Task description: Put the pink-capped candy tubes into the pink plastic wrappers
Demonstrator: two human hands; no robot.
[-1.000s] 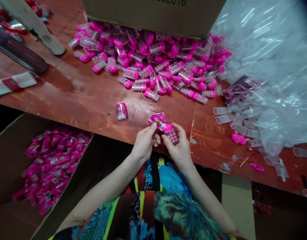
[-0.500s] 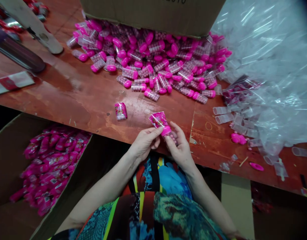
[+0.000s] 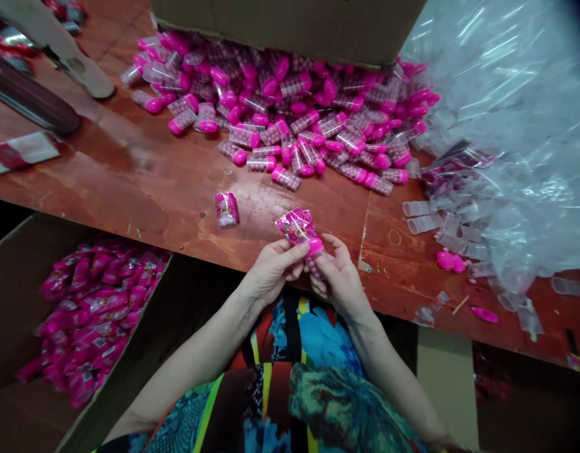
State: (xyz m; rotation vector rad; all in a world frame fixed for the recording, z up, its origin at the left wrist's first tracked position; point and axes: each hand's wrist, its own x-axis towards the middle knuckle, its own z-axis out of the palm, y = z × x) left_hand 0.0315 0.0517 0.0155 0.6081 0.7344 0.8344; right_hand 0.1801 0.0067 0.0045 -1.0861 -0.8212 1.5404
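My left hand [image 3: 273,267] is closed, its thumb pinching a printed pink wrapper [image 3: 295,224] at the table's front edge. My right hand [image 3: 343,274] is wrapped round a clear candy tube [image 3: 314,267] of small pink balls with a bright pink cap. The capped end meets the wrapper's lower end, and my left thumb lies at that join. How far the cap sits inside the wrapper I cannot tell. Left of my hands, a small stack of the same pink wrappers [image 3: 227,209] lies on the table.
Behind my hands spreads a heap of capped candy tubes [image 3: 290,135] before a cardboard box [image 3: 290,25]. A big clear plastic bag [image 3: 521,157] and loose empty tubes [image 3: 423,223] lie to the right. At lower left, a carton [image 3: 16,302] holds wrapped pink pieces [image 3: 96,314].
The wrapper has shifted slightly left with my left hand. My right fingers have moved a little left and curl further round the tube, its capped end still against the wrapper.
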